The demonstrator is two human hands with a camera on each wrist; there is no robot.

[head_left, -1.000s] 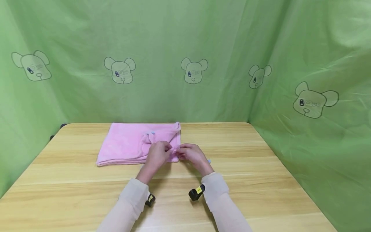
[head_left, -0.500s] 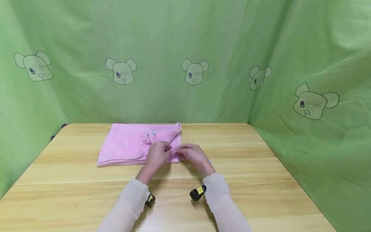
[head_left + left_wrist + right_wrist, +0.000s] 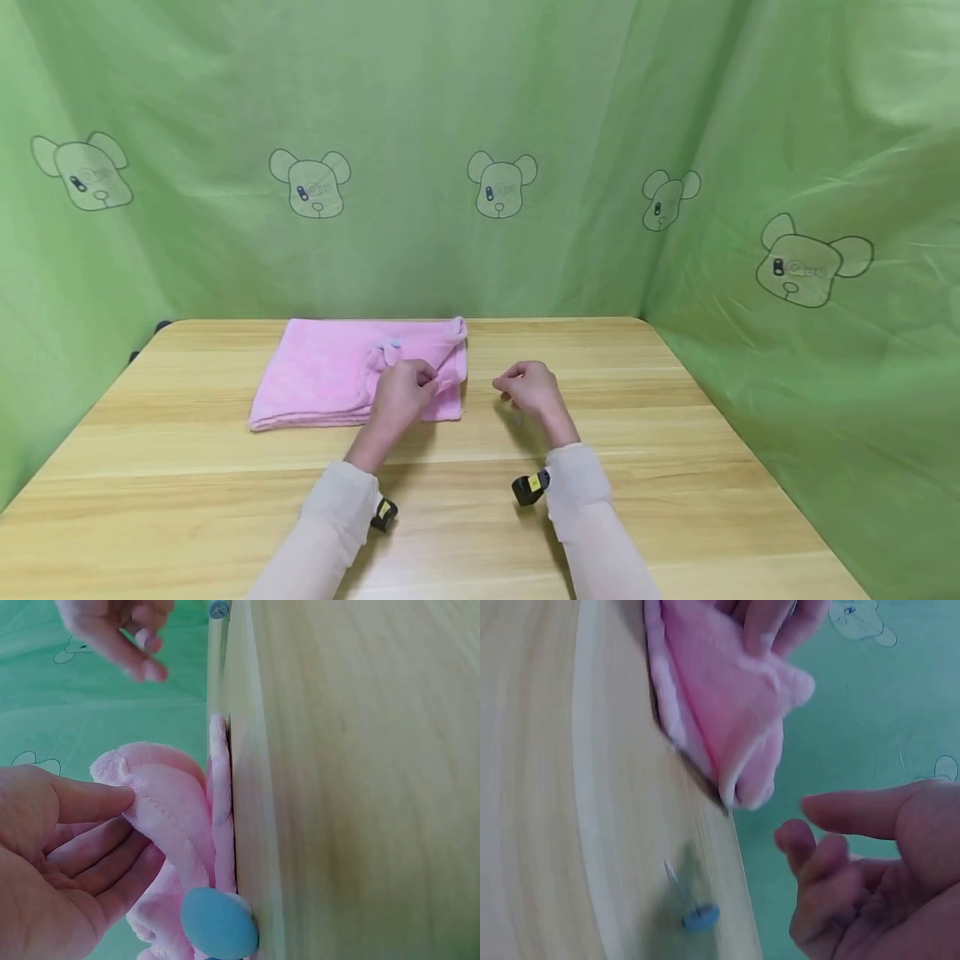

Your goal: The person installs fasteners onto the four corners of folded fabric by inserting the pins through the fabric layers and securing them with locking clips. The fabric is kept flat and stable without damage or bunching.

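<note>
A folded pink fleece cloth (image 3: 322, 367) lies toward the back of the table. My left hand (image 3: 401, 396) pinches a raised flap near its right end between thumb and fingers; the left wrist view shows the flap (image 3: 161, 802) standing up from the layer below. My right hand (image 3: 534, 387) hovers right of the cloth, fingers loosely bent, and the right wrist view shows nothing between thumb and index. Below it a pin (image 3: 701, 918) with a blue domed head lies on the wood. A light-blue rounded head (image 3: 219, 924) sits against the cloth near my left hand.
Two small light-blue bits (image 3: 396, 343) show on a bunched part of the cloth. The wooden table (image 3: 187, 508) has green curtains (image 3: 405, 258) with bear-head outlines behind and at both sides. A black camera (image 3: 530, 488) is strapped at the right wrist.
My right hand has left the cloth's right edge and moved right, away from it. The left hand keeps its pinch and has shifted slightly up and left, with the flap lifted.
</note>
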